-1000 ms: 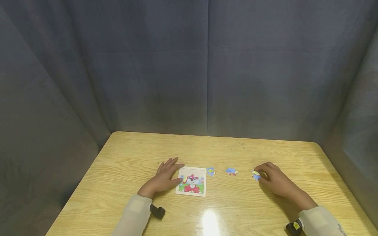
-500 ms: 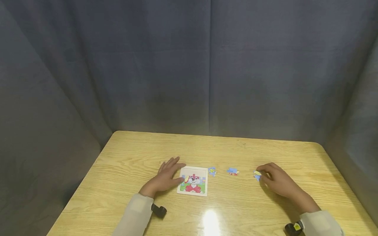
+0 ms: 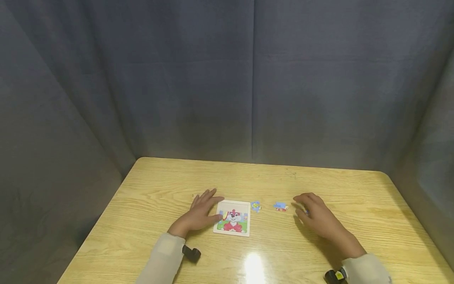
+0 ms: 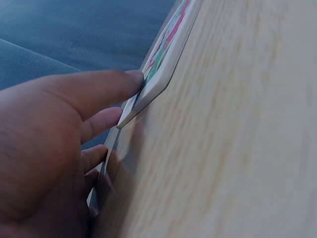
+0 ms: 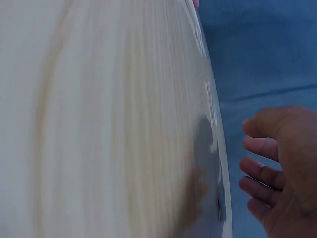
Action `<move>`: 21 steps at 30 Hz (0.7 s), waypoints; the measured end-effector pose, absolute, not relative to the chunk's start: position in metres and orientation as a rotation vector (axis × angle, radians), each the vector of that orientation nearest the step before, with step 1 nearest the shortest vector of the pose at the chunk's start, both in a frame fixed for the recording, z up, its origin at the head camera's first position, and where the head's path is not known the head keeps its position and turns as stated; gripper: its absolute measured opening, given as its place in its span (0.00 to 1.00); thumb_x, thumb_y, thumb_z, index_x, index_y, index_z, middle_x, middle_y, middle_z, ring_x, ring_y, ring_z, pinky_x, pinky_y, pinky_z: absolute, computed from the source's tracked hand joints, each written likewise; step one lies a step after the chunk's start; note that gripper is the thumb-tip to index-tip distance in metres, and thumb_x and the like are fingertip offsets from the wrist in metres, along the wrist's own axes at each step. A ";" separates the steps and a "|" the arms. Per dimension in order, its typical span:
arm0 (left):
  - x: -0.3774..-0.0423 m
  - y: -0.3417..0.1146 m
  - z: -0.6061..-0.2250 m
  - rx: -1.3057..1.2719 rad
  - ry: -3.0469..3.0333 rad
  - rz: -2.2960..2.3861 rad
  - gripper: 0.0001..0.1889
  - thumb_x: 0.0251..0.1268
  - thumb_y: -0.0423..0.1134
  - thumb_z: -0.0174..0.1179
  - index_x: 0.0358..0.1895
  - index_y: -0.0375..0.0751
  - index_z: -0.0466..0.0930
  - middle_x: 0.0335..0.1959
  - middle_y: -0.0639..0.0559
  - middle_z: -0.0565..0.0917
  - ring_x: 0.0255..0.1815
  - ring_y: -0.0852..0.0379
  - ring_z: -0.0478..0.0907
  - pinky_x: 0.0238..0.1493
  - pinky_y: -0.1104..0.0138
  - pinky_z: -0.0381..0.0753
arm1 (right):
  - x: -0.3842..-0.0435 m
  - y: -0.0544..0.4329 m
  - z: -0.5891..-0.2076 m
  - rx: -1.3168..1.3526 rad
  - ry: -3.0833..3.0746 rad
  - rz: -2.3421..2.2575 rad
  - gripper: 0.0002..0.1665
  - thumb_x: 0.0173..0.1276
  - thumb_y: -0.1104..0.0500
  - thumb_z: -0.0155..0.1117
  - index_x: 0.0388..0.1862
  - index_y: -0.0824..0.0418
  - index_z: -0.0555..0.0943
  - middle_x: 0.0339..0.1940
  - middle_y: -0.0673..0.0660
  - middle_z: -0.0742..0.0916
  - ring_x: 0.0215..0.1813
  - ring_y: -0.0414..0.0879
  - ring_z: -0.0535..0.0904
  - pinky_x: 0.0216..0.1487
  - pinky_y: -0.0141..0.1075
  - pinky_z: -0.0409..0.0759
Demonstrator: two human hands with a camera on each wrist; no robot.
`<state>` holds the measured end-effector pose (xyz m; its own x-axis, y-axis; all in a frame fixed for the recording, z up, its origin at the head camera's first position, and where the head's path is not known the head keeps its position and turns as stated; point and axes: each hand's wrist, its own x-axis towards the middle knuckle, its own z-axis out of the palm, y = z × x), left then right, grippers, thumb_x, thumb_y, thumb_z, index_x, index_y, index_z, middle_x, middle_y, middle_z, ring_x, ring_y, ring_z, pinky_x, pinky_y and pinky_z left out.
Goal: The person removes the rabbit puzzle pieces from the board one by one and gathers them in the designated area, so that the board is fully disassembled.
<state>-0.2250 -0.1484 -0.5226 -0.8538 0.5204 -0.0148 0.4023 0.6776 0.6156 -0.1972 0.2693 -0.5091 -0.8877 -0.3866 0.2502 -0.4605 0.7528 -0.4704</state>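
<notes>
My left hand (image 3: 198,215) rests at the left side of a small square puzzle tray (image 3: 231,234), its fingers spread. In the left wrist view, the thumb presses on the tray's corner. The tray holds joined pieces picturing a cartoon animal in red, with a bare strip along its top. My right hand (image 3: 319,219) hovers above the table, fingers apart and loosely bent, holding nothing. It partly covers a blue jigsaw piece (image 3: 307,212). To its left lies another blue jigsaw piece (image 3: 280,205) with a red edge. A third jigsaw piece (image 3: 255,206), blue with yellow, lies beside the tray.
The pieces and tray are on a light wooden table (image 3: 170,177) with rounded far corners. Dark grey-blue curtains (image 3: 191,86) hang behind it and at both sides. A bright reflection shows near the table's front.
My right hand has let go of the rightmost jigsaw piece and moved left, toward the middle piece, with its fingers opened. My left hand stays at the tray.
</notes>
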 end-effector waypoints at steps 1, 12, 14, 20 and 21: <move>-0.225 -0.148 -0.523 0.755 2.699 0.921 0.33 0.69 0.55 0.56 0.74 0.53 0.61 0.79 0.46 0.46 0.79 0.45 0.36 0.73 0.47 0.28 | -0.198 0.264 -0.509 0.691 -2.806 0.810 0.22 0.72 0.58 0.60 0.62 0.64 0.74 0.58 0.59 0.76 0.54 0.53 0.72 0.51 0.49 0.78; -0.224 -0.150 -0.522 0.773 2.658 0.972 0.40 0.62 0.60 0.61 0.75 0.50 0.60 0.79 0.45 0.44 0.79 0.43 0.33 0.72 0.44 0.24 | -0.198 0.194 -0.508 0.818 -2.744 0.929 0.25 0.73 0.55 0.59 0.66 0.60 0.70 0.67 0.56 0.71 0.66 0.56 0.66 0.58 0.54 0.75; -0.224 -0.149 -0.522 0.781 2.659 0.957 0.41 0.61 0.61 0.61 0.75 0.51 0.59 0.79 0.45 0.44 0.79 0.43 0.33 0.72 0.44 0.24 | -0.196 0.181 -0.507 0.841 -2.747 0.965 0.26 0.73 0.54 0.58 0.67 0.58 0.69 0.67 0.55 0.70 0.67 0.55 0.65 0.60 0.54 0.74; -0.223 -0.148 -0.521 0.778 2.683 0.897 0.42 0.60 0.62 0.62 0.76 0.55 0.58 0.79 0.45 0.43 0.79 0.43 0.34 0.72 0.44 0.26 | -0.194 0.147 -0.510 0.932 -2.733 1.099 0.26 0.74 0.55 0.58 0.69 0.56 0.68 0.68 0.52 0.70 0.69 0.52 0.64 0.62 0.54 0.72; -0.223 -0.148 -0.520 0.777 2.686 0.890 0.42 0.60 0.62 0.62 0.76 0.55 0.58 0.80 0.45 0.43 0.79 0.43 0.33 0.72 0.44 0.26 | -0.194 0.142 -0.510 0.946 -2.730 1.118 0.27 0.74 0.54 0.58 0.69 0.56 0.68 0.68 0.51 0.69 0.69 0.52 0.63 0.63 0.54 0.72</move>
